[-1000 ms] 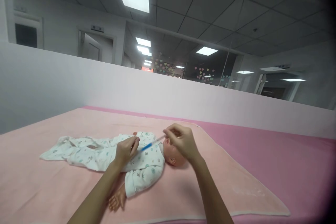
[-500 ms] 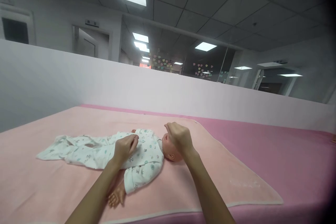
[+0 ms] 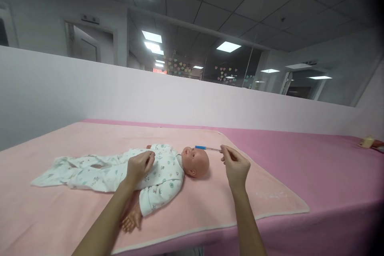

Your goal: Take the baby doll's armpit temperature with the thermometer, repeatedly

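A baby doll (image 3: 196, 163) in a white printed sleepsuit (image 3: 162, 170) lies on its back, its head toward the right. My right hand (image 3: 237, 166) pinches the end of a thin stick with a blue end (image 3: 200, 147). The blue end points left, over or just beyond the doll's head as I see it; I cannot tell whether they touch. Above the doll's torso, my left hand (image 3: 139, 166) is closed, its thumb against the curled fingers. Anything inside that hand is hidden.
Under the doll is a peach blanket (image 3: 210, 212) with a pale edge, spread over a pink cover (image 3: 288, 156). A white partition (image 3: 168, 98) runs along the back. Small yellowish objects (image 3: 367, 141) sit at the far right.
My right hand has moved right, away from the doll's face, and the blue-ended stick now shows in it. My left hand stays above the torso. The view has shifted slightly right.
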Action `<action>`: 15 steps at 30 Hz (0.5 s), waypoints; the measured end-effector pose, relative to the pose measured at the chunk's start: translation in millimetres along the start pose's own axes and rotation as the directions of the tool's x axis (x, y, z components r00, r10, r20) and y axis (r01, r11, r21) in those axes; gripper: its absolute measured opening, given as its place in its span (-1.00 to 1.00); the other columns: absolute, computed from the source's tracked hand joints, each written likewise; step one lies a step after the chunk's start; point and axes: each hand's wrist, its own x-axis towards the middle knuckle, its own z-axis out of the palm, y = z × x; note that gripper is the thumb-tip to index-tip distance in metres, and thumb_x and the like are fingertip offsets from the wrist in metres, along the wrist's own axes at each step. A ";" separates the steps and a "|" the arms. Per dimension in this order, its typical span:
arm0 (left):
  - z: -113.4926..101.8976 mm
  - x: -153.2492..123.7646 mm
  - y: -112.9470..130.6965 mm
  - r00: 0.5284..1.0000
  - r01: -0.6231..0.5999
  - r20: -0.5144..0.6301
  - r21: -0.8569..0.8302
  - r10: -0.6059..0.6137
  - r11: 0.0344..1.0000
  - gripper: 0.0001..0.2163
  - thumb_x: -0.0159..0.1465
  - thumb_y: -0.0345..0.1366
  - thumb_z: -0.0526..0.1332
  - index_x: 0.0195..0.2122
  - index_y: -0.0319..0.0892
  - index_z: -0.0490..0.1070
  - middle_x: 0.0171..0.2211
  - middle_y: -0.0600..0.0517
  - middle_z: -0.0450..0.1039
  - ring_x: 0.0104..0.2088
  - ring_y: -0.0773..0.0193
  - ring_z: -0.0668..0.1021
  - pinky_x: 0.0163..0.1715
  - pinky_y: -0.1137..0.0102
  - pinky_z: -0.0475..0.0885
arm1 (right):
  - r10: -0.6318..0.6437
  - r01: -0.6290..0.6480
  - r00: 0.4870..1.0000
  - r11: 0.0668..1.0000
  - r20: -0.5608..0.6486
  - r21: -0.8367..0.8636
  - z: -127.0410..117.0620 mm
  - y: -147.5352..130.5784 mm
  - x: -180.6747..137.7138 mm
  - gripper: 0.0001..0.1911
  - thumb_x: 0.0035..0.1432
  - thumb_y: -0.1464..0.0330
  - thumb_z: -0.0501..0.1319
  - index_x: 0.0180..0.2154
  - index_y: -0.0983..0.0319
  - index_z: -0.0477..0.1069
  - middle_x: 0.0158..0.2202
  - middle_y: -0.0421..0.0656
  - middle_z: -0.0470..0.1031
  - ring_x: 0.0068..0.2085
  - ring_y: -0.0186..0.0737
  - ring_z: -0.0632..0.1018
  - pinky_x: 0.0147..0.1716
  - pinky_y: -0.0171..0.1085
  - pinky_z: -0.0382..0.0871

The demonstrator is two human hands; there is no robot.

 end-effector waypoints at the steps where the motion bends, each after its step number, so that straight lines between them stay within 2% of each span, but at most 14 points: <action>1: 0.0 0.1 0.0 1.000 0.004 0.000 0.002 -0.004 1.000 -0.76 0.21 -0.34 0.04 -0.59 -0.19 0.33 -0.70 0.14 0.33 -0.65 0.45 0.35 -0.60 0.50 0.11 | 0.108 -0.107 0.993 0.994 -0.044 0.022 -7.7 10.8 -0.6 -0.67 -0.04 0.16 0.24 -0.39 0.32 0.49 -0.49 -0.10 0.52 -0.60 -0.33 0.41 -0.63 -0.34 0.32; 3: 0.0 0.4 -0.1 1.000 0.012 0.000 0.006 -0.012 1.000 -0.76 0.21 -0.33 0.03 -0.59 -0.18 0.33 -0.70 0.14 0.32 -0.66 0.46 0.34 -0.61 0.50 0.10 | 0.276 -0.271 0.953 0.961 -0.123 0.059 -23.9 31.9 -3.1 -0.59 -0.09 0.11 0.25 -0.39 0.35 0.49 -0.48 -0.07 0.52 -0.61 -0.31 0.42 -0.66 -0.32 0.32; 5: 0.1 0.4 0.0 1.000 0.010 0.004 0.012 -0.010 1.000 -0.75 0.21 -0.32 0.03 -0.59 -0.18 0.32 -0.71 0.14 0.31 -0.66 0.46 0.34 -0.61 0.50 0.10 | 0.373 -0.376 0.908 0.926 -0.191 0.023 -40.9 51.3 -7.7 -0.53 -0.13 0.07 0.26 -0.38 0.38 0.50 -0.46 -0.03 0.54 -0.59 -0.24 0.47 -0.61 -0.28 0.37; 8: 1.3 -0.4 -0.2 1.000 -0.009 0.015 0.021 0.009 1.000 -0.74 0.22 -0.32 0.03 -0.61 -0.19 0.31 -0.72 0.15 0.28 -0.67 0.46 0.32 -0.62 0.50 0.10 | 0.441 -0.481 0.873 0.849 -0.208 -0.221 -62.7 73.5 -18.8 -0.54 -0.10 0.05 0.21 -0.40 0.34 0.52 -0.49 -0.05 0.55 -0.54 -0.17 0.52 -0.49 -0.25 0.40; 10: 2.7 -1.4 -0.9 0.999 -0.023 0.028 0.019 0.022 1.000 -0.74 0.22 -0.32 0.03 -0.61 -0.19 0.30 -0.73 0.15 0.26 -0.68 0.47 0.31 -0.63 0.50 0.09 | 0.429 -0.449 0.890 0.766 -0.154 -0.460 -70.7 81.4 -27.7 -0.57 -0.02 0.07 0.15 -0.37 0.29 0.54 -0.51 -0.06 0.55 -0.48 -0.12 0.54 -0.44 -0.25 0.36; 12: 3.9 -2.4 -1.8 0.999 -0.026 0.041 0.013 0.026 1.000 -0.74 0.22 -0.32 0.03 -0.61 -0.19 0.30 -0.73 0.15 0.27 -0.68 0.47 0.31 -0.63 0.51 0.09 | 0.391 -0.331 0.918 0.654 -0.071 -0.680 -72.3 83.8 -36.7 -0.58 0.05 0.09 0.07 -0.32 0.23 0.55 -0.47 -0.04 0.56 -0.42 -0.07 0.54 -0.44 -0.26 0.31; 15: 5.3 -3.4 -2.2 0.998 -0.012 0.054 0.002 0.012 1.000 -0.74 0.22 -0.32 0.02 -0.60 -0.19 0.31 -0.72 0.15 0.28 -0.68 0.47 0.31 -0.63 0.51 0.09 | 0.405 -0.155 0.911 0.506 0.075 -0.849 -66.1 81.5 -47.8 -0.60 0.12 0.12 -0.02 -0.29 0.13 0.53 -0.39 -0.05 0.56 -0.39 -0.06 0.53 -0.50 -0.27 0.23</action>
